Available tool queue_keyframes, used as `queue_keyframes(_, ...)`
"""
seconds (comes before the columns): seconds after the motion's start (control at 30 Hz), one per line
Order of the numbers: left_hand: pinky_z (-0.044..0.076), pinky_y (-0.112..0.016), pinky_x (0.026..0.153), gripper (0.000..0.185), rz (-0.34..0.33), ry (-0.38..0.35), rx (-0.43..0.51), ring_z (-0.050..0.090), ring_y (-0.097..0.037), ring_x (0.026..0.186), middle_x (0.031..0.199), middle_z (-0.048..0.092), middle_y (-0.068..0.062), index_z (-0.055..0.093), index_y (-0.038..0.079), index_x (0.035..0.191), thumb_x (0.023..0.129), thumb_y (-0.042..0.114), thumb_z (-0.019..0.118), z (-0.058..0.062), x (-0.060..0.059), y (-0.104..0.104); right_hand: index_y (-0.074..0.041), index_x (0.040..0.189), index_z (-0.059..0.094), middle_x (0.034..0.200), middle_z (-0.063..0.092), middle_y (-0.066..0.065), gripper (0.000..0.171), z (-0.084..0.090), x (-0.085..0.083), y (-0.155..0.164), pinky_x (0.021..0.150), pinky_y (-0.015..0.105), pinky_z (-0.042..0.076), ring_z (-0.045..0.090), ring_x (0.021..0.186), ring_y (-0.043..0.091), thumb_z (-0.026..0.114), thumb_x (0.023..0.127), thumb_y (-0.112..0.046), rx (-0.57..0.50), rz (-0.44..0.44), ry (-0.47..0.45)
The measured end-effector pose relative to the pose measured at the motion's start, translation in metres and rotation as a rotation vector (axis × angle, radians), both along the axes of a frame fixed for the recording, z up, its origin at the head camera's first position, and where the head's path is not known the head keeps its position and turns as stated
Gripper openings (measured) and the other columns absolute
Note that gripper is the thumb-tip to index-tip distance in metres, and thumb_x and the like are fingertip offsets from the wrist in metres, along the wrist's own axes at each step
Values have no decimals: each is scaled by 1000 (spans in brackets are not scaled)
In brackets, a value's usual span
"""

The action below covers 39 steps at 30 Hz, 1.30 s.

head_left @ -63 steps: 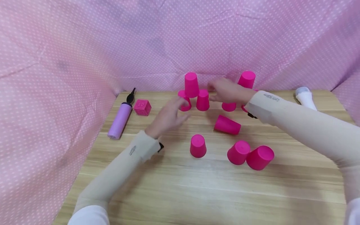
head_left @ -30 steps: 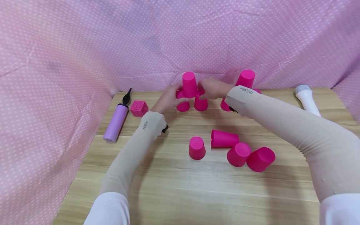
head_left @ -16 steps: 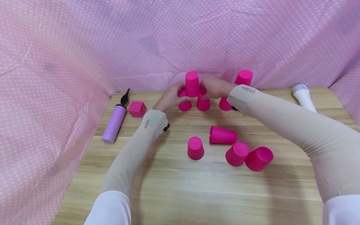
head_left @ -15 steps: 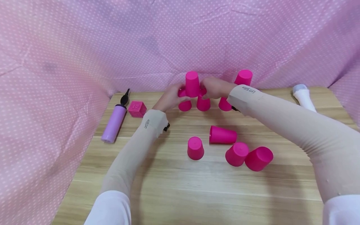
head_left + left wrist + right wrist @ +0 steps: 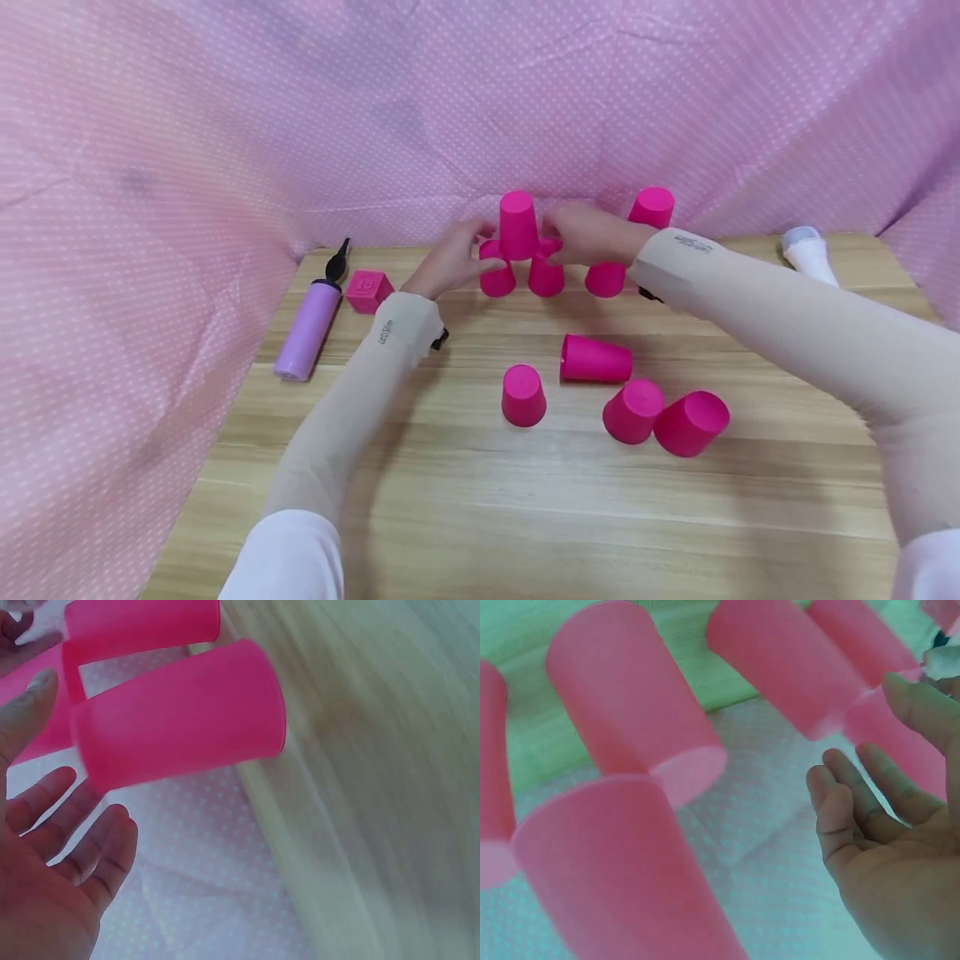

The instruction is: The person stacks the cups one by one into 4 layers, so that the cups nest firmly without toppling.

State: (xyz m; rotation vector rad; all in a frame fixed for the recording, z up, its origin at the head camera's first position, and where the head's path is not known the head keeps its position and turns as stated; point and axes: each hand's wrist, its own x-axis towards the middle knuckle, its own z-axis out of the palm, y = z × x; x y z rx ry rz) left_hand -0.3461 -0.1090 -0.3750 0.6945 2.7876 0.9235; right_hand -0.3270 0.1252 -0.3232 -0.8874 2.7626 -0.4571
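Note:
At the back of the wooden table (image 5: 525, 517) a pink cup (image 5: 518, 223) stands upside down on two others (image 5: 497, 279) (image 5: 546, 277). My left hand (image 5: 457, 254) is at its left side and my right hand (image 5: 585, 233) at its right. In the wrist views the left hand (image 5: 52, 877) and the right hand (image 5: 900, 855) show relaxed, spread fingers beside the cups (image 5: 180, 720) (image 5: 630, 712), gripping nothing. Behind my right wrist, one more cup (image 5: 652, 207) sits above a lower cup (image 5: 604, 279).
Several loose pink cups are nearer me: one upside down (image 5: 522, 395), one on its side (image 5: 595, 359), two tipped (image 5: 633, 410) (image 5: 692, 422). A lilac pump (image 5: 307, 325) and pink cube (image 5: 367, 290) lie left, a white object (image 5: 808, 250) right. Pink cloth (image 5: 225, 125) walls the table.
Both hands moved in from mid-table to either side of the top cup. The cup on its side shifted nearer the front cups. Over the last half second little moved.

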Motion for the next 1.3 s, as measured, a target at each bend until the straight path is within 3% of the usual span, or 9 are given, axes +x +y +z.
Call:
queue_keyframes(0.13, 39, -33, 97, 59, -34, 126, -91, 42, -21, 119, 126, 50, -5, 50, 9, 130, 84, 37, 71, 11, 21, -8, -7, 87, 61, 74, 55, 3, 18, -2, 34, 22, 65, 34, 44, 50, 68, 20, 76, 77, -10, -37, 121, 69)
queue_keyframes(0.27, 39, -37, 95, 46, -231, 262, -127, 43, -20, 114, 119, 53, -3, 58, 10, 118, 84, 39, 70, 27, 67, -14, -6, 100, 65, 88, 60, 3, 32, -15, 71, 47, 74, 37, 49, 58, 82, 20, 80, 75, -17, 55, 193, -44)
queue_keyframes(0.4, 40, -33, 94, 50, -444, 254, -167, 46, -17, 111, 117, 54, 0, 57, 12, 120, 84, 44, 69, 32, 120, -7, -4, 110, 65, 92, 61, 4, 45, -30, 91, 59, 75, 36, 50, 58, 85, 20, 81, 74, -27, 174, 189, -182)
queue_keyframes(0.5, 37, -30, 98, 53, -529, 256, -205, 45, -16, 114, 121, 54, 0, 57, 10, 123, 84, 44, 68, 26, 144, 0, -9, 103, 67, 83, 58, -1, 37, -41, 93, 62, 69, 32, 47, 53, 75, 15, 81, 74, -28, 198, 214, -208)
queue_keyframes(0.67, 38, -23, 94, 38, -546, 277, -219, 47, -12, 107, 113, 56, 4, 62, 13, 115, 85, 34, 71, 15, 157, 5, -14, 91, 65, 75, 55, -4, 28, -49, 94, 64, 63, 29, 44, 50, 67, 12, 82, 73, -27, 158, 226, -185)
queue_keyframes(0.8, 41, -22, 88, 31, -528, 260, -198, 47, -9, 100, 108, 57, 5, 64, 15, 110, 85, 30, 71, 13, 162, 4, -13, 85, 59, 73, 54, -3, 29, -40, 96, 69, 61, 30, 44, 50, 64, 13, 83, 70, -20, 49, 199, -95)
queue_keyframes(0.93, 42, -22, 89, 42, -507, 243, -192, 47, -8, 105, 114, 55, 6, 60, 16, 119, 84, 37, 71, 11, 165, 2, -11, 88, 59, 74, 53, -3, 31, -15, 92, 74, 61, 30, 44, 50, 65, 13, 82, 68, -13, -74, 207, 86)
queue_keyframes(1.1, 43, -22, 85, 46, -495, 190, -186, 43, -5, 103, 113, 50, 9, 59, 19, 118, 80, 40, 75, 10, 170, 1, -6, 105, 63, 77, 52, 0, 36, 37, 80, 63, 61, 32, 43, 49, 68, 16, 80, 75, -15, -140, 169, 296)
queue_keyframes(1.3, 45, -21, 84, 36, -472, 169, -170, 43, -5, 102, 112, 48, 9, 60, 20, 113, 82, 28, 75, 9, 174, 3, -4, 108, 58, 88, 54, 9, 36, 74, 55, 46, 70, 36, 44, 51, 81, 26, 77, 79, -13, -59, 25, 243)
